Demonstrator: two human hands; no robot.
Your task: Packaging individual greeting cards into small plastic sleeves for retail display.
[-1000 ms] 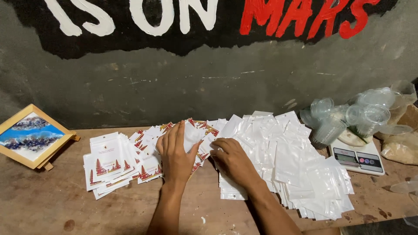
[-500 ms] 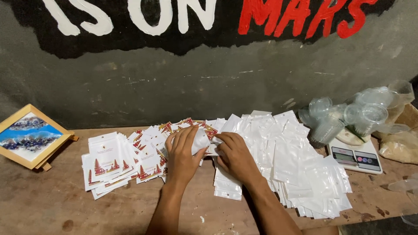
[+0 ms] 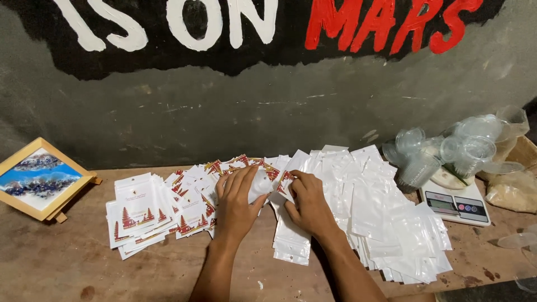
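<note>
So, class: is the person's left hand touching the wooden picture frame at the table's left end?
Apart. The head view shows the left hand on the printed pouches, with bare table between it and the picture frame.

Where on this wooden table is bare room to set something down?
Bare wood lies along the near edge, between the framed blue picture and the printed white pouches. Crowded: plain white pouches and the white digital scale under clear plastic cups.

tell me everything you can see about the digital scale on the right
The small white digital kitchen scale sits flat on the brown wooden table at the right, by the grey wall. Its front panel shows a dark display and round coloured buttons. Stacked clear plastic cups rest on its platform. The spread of white glossy pouches reaches its left edge. Neither hand touches it.
</note>
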